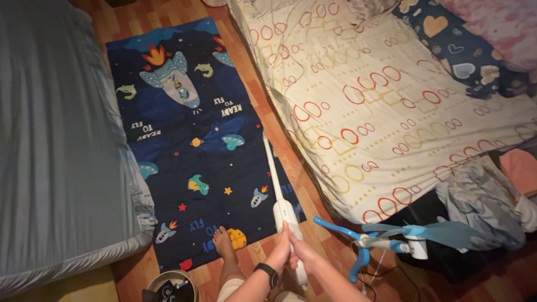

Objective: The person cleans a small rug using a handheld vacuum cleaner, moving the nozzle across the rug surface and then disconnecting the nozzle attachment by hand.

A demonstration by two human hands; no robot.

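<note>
With both hands, left hand [278, 253] and right hand [302, 250], clamped together on the long white plastic wand [278, 190], its far tip could likely snag the dark blue rocket-print rug [196, 140] ahead.

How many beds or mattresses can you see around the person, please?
2: a grey-sheeted mattress along the left, and a bed with a cream, ring-patterned sheet at upper right. The space-themed mat lies between them. Others could be out of frame.

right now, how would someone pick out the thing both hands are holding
Start at the dark blue space rug on the floor between the two beds. Along its right edge runs a slim white stick tool, both hands wrapped around its near end. It is the only long white rod there.
</note>
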